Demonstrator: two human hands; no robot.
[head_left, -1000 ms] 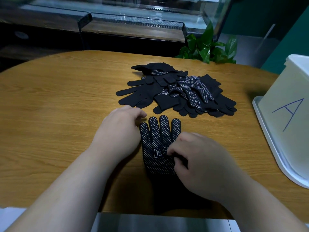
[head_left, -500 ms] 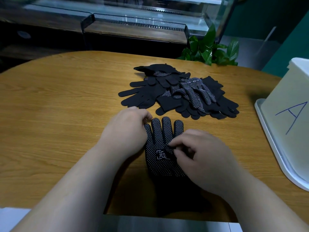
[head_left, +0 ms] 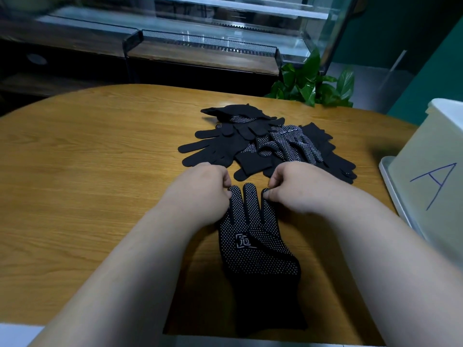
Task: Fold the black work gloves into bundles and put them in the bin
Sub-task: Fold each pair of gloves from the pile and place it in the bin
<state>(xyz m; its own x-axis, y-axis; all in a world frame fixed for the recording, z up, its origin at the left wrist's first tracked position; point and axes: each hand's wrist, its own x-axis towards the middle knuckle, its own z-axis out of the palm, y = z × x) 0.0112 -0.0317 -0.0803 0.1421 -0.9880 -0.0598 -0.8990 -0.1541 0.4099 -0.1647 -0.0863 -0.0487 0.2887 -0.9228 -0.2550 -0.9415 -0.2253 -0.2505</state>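
Note:
A black dotted work glove [head_left: 253, 246] lies flat on the wooden table [head_left: 87, 171] in front of me, fingers pointing away, cuff near the table's front edge. My left hand [head_left: 200, 194] pinches the glove's left fingertips. My right hand [head_left: 298, 186] pinches its right fingertips. Behind them lies a loose pile of several black gloves [head_left: 263, 144]. The white bin [head_left: 436, 176], marked with a blue "A", stands at the right edge on a white tray or lid [head_left: 390, 186]. Its inside is hidden.
A green potted plant [head_left: 313, 83] sits just past the table's far edge. Glass display cases [head_left: 200, 38] stand behind the table. Bare wood stretches across the table's left half.
My right hand has moved from the glove's palm up to its fingertips. My left hand has stayed at the left fingertips. More of the glove's palm and cuff shows now.

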